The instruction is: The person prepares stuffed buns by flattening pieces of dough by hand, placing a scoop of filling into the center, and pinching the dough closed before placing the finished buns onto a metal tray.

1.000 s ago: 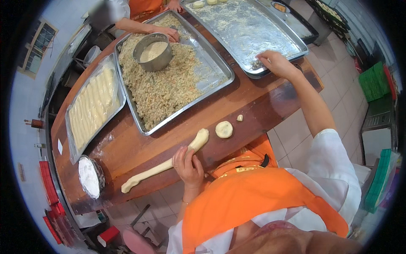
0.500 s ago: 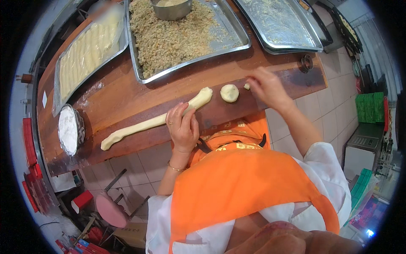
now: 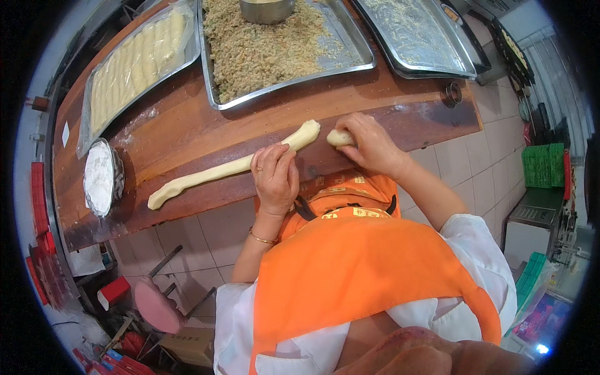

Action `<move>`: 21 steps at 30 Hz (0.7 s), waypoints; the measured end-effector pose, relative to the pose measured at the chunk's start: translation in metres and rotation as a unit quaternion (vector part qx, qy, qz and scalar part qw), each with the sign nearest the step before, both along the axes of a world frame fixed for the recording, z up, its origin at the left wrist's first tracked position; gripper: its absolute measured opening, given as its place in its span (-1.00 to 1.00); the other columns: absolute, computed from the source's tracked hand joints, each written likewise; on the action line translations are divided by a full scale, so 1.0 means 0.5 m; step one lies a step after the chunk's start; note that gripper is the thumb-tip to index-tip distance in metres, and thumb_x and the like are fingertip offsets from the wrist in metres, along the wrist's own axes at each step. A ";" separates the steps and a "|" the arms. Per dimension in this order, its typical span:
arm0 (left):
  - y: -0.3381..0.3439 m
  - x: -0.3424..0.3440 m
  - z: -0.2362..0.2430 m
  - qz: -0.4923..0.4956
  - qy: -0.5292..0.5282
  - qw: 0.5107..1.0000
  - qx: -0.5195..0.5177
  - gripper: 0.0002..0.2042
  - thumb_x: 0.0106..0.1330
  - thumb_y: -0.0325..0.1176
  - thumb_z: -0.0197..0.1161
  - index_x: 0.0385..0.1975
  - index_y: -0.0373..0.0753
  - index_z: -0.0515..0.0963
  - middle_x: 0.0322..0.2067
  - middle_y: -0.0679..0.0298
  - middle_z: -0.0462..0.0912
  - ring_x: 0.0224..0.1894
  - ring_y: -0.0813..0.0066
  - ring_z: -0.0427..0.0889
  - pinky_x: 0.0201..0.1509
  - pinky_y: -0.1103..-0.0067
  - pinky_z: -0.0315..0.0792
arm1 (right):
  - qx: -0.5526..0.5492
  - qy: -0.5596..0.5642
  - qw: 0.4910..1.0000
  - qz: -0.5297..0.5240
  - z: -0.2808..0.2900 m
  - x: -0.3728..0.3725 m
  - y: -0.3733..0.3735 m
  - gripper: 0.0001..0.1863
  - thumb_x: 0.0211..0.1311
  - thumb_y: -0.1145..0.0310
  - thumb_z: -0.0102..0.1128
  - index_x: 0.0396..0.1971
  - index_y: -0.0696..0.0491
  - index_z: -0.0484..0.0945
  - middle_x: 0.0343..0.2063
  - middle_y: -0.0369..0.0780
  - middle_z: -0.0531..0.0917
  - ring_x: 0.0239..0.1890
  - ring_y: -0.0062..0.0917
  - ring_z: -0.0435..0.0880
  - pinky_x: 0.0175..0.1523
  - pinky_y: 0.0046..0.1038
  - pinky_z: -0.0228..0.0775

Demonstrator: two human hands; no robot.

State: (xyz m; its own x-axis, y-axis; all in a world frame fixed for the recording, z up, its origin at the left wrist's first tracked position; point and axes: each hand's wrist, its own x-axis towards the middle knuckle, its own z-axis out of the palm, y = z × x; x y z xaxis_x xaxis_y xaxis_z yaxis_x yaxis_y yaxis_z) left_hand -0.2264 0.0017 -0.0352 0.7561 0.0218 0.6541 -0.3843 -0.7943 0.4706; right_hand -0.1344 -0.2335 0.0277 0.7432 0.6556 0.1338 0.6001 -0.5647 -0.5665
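A long pale dough rope [image 3: 228,169] lies diagonally along the front of the wooden tabletop [image 3: 181,131]. My left hand [image 3: 275,181] rests on it with fingers curled and pressed together at the rope's lower edge. Just beyond the rope's thick right end, my right hand [image 3: 372,147] is closed on a round piece of dough [image 3: 339,137], partly hidden by the fingers. A bowl of white powder [image 3: 100,178] stands left of the rope. Behind my hands, a metal tray [image 3: 287,80] holds crumbly mixture [image 3: 253,56] and a metal pot [image 3: 265,11].
Plastic-covered dough rolls [image 3: 134,65] lie in a tray at back left. Flour-dusted trays [image 3: 412,34] are stacked at back right, a metal ring [image 3: 452,92] in front of them. Below the table are a pink stool [image 3: 159,303], red boxes and a cardboard carton [image 3: 187,347].
My right hand has moved from the far tray down and left onto the round dough, closing on it; the small dough bit is now hidden. The view has tilted, putting the co-worker out of sight.
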 end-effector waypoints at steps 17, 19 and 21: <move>-0.001 0.004 -0.003 0.002 0.001 1.000 0.014 -0.78 0.12 -0.56 0.27 -0.22 -0.23 0.61 -0.13 0.22 0.60 0.02 0.22 0.58 0.25 0.24 0.32 | -0.044 -0.046 0.997 -0.041 -0.001 0.007 -0.024 -0.29 -0.09 0.40 0.48 0.14 0.11 0.42 0.02 -0.02 0.46 0.11 -0.05 0.43 0.22 -0.16 0.32; -0.003 0.000 -0.007 0.003 0.008 1.000 0.015 -0.79 0.12 -0.56 0.27 -0.22 -0.24 0.61 -0.13 0.21 0.61 0.02 0.21 0.58 0.25 0.24 0.32 | -0.049 -0.022 0.998 -0.034 -0.010 0.012 -0.025 -0.35 -0.08 0.39 0.47 0.09 0.12 0.44 -0.03 -0.01 0.47 0.08 -0.04 0.44 0.21 -0.16 0.33; -0.003 0.002 -0.003 0.001 0.008 1.000 0.021 -0.79 0.13 -0.56 0.26 -0.22 -0.25 0.61 -0.13 0.21 0.61 0.02 0.21 0.58 0.25 0.24 0.32 | -0.034 -0.019 0.999 -0.032 -0.018 0.023 -0.034 -0.47 -0.04 0.37 0.44 -0.02 0.14 0.48 -0.09 0.01 0.47 0.05 -0.03 0.46 0.18 -0.15 0.35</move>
